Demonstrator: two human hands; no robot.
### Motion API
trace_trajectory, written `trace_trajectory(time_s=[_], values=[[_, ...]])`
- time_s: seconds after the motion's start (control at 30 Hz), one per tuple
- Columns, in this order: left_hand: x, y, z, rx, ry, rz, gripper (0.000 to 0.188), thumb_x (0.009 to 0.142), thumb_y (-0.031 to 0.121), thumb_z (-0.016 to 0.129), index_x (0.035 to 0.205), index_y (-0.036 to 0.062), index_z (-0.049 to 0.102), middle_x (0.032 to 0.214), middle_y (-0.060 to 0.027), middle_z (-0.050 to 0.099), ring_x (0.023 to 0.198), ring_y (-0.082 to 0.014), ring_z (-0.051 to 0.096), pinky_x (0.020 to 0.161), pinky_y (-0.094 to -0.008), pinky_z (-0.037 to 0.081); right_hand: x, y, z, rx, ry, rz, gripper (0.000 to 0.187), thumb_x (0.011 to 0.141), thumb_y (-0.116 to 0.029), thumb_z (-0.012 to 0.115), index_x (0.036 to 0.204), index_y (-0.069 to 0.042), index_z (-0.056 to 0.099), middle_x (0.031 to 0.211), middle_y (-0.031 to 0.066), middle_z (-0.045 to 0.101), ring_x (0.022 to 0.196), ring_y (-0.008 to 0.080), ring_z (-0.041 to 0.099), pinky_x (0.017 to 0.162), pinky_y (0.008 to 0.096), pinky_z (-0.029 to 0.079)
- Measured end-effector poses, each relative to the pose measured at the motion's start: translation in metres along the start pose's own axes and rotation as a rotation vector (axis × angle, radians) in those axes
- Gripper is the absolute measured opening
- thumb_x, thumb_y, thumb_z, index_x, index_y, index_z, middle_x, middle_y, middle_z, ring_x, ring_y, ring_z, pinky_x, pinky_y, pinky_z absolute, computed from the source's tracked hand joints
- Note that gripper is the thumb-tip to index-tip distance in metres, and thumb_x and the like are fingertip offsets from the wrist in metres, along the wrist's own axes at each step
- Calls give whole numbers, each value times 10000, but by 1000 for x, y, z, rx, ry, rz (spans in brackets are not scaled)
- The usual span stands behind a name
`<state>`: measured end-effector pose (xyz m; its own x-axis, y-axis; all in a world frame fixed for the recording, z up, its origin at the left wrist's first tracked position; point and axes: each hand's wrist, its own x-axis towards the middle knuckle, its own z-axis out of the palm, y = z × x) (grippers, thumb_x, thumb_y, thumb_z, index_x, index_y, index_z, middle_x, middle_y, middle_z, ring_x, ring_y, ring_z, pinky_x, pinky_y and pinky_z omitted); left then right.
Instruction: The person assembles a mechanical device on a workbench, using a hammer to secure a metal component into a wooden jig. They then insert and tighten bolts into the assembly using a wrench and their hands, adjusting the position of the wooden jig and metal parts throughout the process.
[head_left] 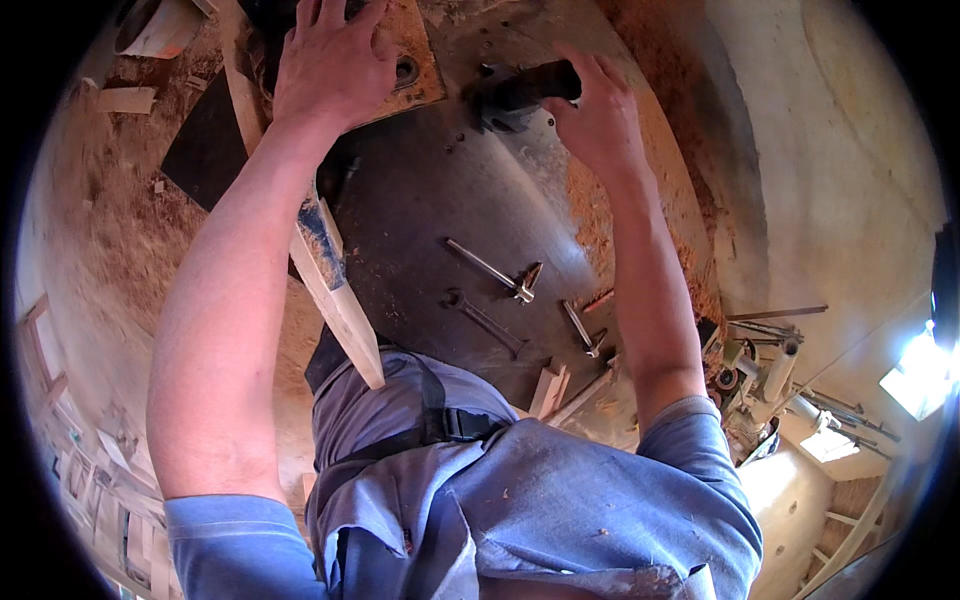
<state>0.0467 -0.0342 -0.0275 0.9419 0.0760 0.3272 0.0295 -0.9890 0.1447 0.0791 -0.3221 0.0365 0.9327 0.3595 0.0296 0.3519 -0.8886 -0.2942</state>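
Note:
My left hand [335,65] is stretched toward the upper edge with its fingers apart. It lies over a dark part beside a sawdust-covered wooden board [420,60]; its fingertips run to the picture's edge. My right hand [603,110] has thumb and fingers around the end of a black cylinder [540,87]. At the cylinder's far end sits a dark, toothed or lobed piece [497,105], on or just above the dark metal table [400,240]. Nearer to me on the table lie a T-shaped metal tool [493,270], an open-ended wrench [485,322] and a smaller metal tool [580,330].
A long wooden strip [340,305] runs beneath my left forearm toward my waist. Short wood pieces [548,390] lie by the table's near edge. Sawdust [590,215] coats the right side. A round container [160,28] stands far left. Pipes and tools [780,370] crowd the right wall.

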Motion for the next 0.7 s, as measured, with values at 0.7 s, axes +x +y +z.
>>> trace_trajectory(time_s=[0.7], values=[[9, 10, -40, -128, -249, -40, 459, 930, 247, 568, 1317, 3, 605, 1463, -228, 411, 1401, -398, 362, 1145, -519, 391, -10, -5, 34, -107, 229, -185, 504, 830, -51, 710, 1323, -76, 610, 1260, 202, 629, 1162, 420, 609, 974, 508, 509]])
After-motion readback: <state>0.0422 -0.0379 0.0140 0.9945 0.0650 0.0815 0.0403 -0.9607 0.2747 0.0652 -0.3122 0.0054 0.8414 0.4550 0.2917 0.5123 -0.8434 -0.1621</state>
